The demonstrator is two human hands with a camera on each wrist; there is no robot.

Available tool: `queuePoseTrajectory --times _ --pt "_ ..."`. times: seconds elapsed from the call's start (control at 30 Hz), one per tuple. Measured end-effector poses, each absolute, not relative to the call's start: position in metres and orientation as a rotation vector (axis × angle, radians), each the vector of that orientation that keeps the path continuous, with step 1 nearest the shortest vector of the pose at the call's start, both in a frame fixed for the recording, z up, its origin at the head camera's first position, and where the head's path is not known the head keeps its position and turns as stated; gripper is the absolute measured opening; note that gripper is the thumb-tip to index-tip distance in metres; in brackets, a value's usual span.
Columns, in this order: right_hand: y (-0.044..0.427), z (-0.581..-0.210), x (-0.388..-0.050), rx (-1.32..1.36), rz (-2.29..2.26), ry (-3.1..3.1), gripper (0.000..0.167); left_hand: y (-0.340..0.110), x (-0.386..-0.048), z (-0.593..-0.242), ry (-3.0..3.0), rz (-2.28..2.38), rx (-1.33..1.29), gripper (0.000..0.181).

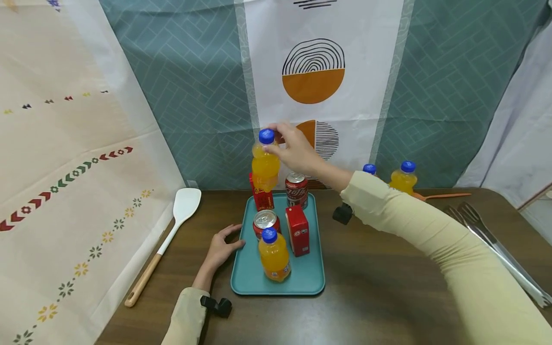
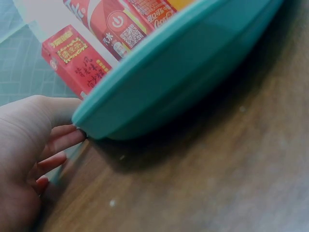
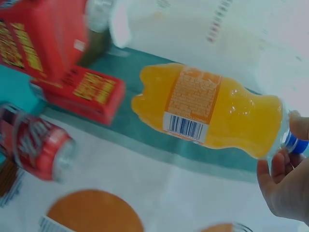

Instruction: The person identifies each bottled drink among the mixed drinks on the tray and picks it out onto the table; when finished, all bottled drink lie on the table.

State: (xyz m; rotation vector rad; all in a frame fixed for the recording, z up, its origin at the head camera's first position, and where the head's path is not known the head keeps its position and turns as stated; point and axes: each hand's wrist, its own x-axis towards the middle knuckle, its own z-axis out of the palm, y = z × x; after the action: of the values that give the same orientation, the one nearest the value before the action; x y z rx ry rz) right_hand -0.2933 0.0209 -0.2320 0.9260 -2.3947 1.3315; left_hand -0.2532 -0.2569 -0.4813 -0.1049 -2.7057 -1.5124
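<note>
orange bottle [image 1: 265, 167] hangs pinched by right fingers [image 1: 275, 150], right arm [image 1: 401, 215] outstretched; relaxed left fingers [image 1: 230, 231] touch the tray [image 1: 304, 280].

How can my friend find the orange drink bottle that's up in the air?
Find the teal tray on the brown table. Over its far end, the right hand holds a bottle of orange drink by the neck, near its blue cap. A similar bottle stands on the tray, but only this one is held up in a hand.
</note>
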Motion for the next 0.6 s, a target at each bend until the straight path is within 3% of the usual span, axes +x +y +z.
queuePoseTrajectory --times 0.3,0.6 --pt "0.061 -0.191 -0.275 0.896 1.365 -2.256 0.038 -0.261 -0.250 -0.479 -2.698 -1.524 -0.085 0.049" --pt "0.108 -0.173 -0.251 0.757 1.324 -2.266 0.034 -0.258 -0.250 -0.482 -2.710 -1.508 -0.094 0.048"
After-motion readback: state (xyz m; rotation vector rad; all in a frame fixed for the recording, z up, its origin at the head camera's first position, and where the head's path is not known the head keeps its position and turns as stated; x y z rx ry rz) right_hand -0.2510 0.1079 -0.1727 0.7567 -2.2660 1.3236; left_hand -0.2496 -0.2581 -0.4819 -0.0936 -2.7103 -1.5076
